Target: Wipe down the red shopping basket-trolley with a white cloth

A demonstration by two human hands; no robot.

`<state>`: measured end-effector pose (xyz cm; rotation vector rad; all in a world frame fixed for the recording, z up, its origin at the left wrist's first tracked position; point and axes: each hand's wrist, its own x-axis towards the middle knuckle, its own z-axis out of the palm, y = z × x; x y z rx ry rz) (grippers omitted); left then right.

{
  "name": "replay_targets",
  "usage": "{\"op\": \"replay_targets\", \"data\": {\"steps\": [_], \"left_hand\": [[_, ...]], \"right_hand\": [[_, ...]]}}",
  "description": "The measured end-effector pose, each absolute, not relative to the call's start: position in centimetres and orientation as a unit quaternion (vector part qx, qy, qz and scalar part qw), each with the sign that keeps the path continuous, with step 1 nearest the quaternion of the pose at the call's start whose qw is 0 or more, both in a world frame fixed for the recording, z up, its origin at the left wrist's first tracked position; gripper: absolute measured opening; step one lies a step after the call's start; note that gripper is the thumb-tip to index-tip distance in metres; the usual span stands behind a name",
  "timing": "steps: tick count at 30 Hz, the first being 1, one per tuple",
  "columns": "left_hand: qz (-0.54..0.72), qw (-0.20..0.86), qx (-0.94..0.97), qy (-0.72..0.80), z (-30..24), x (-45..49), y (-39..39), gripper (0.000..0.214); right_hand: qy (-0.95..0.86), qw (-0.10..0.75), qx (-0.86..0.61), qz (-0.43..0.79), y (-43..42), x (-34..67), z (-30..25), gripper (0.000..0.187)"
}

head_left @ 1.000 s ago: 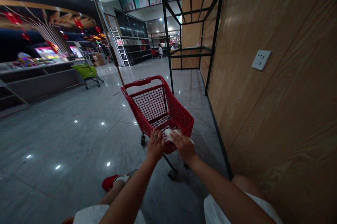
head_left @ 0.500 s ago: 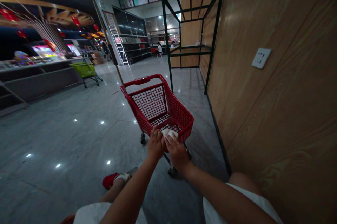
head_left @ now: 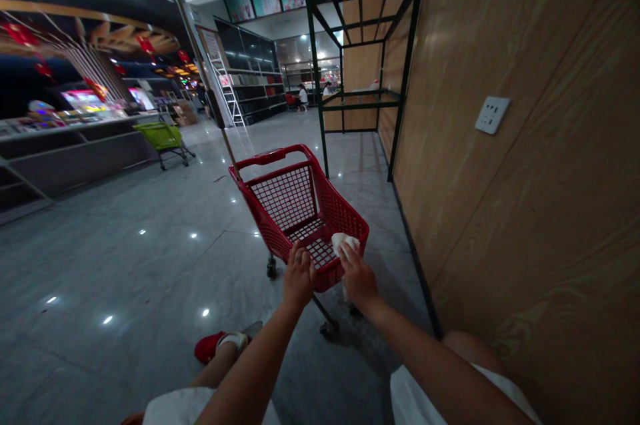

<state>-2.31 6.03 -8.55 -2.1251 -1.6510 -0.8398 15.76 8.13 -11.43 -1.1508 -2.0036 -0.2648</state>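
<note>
Hands have drawn apart since the earlier frame, and the white cloth (head_left: 344,244) now sits further right along the near rim of the red shopping cart (head_left: 273,156). Right hand (head_left: 357,278), fingers closed, presses the cloth against the rim; left hand (head_left: 299,276), fingers curled, lies against the rim, grip unclear. Count: one cloth, one red cart on the tiled floor (head_left: 125,265). Farther off: one green cart (head_left: 165,136), one dark metal shelf frame (head_left: 361,104), one wall socket (head_left: 492,114).

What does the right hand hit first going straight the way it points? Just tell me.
The white cloth comes first, right at the right hand. Just past it, the red shopping cart looks next, though depth is hard to judge from this view.
</note>
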Motion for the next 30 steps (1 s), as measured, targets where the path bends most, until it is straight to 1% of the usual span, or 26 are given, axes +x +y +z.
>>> {"op": "replay_targets", "data": {"steps": [4,7,11,14,17,20,25,30], "left_hand": [[-0.264,0.175,-0.758,-0.570,-8.7,-2.7,5.9,0.022],[-0.241,0.191,-0.764,-0.567,-8.6,-2.8,5.9,0.023],[-0.253,0.192,-0.749,-0.582,-8.5,-2.6,6.0,0.025],[-0.269,0.179,-0.739,-0.591,-8.5,-2.3,6.0,0.025],[-0.281,0.172,-0.733,-0.595,-8.5,-2.1,5.9,0.025],[-0.293,0.168,-0.729,-0.595,-8.5,-2.0,5.9,0.025],[-0.295,0.159,-0.724,-0.603,-8.7,-2.1,6.0,0.024],[-0.311,0.134,-0.718,-0.608,-8.9,-1.9,6.3,0.022]], "right_hand": [[-0.843,0.374,-0.374,-0.099,4.9,12.7,-11.8,0.055],[-0.855,0.347,-0.371,-0.104,5.2,12.8,-11.4,0.051],[-0.830,0.328,-0.439,-0.104,9.0,15.8,-10.5,0.049],[-0.779,0.346,-0.514,-0.092,11.8,18.4,-10.2,0.050],[-0.755,0.368,-0.537,-0.082,12.5,19.1,-10.3,0.054],[-0.775,0.380,-0.498,-0.080,10.8,17.5,-10.9,0.055],[-0.842,0.362,-0.393,-0.076,6.6,14.1,-11.8,0.056],[-0.849,0.324,-0.405,-0.103,8.1,16.1,-10.8,0.051]]}}
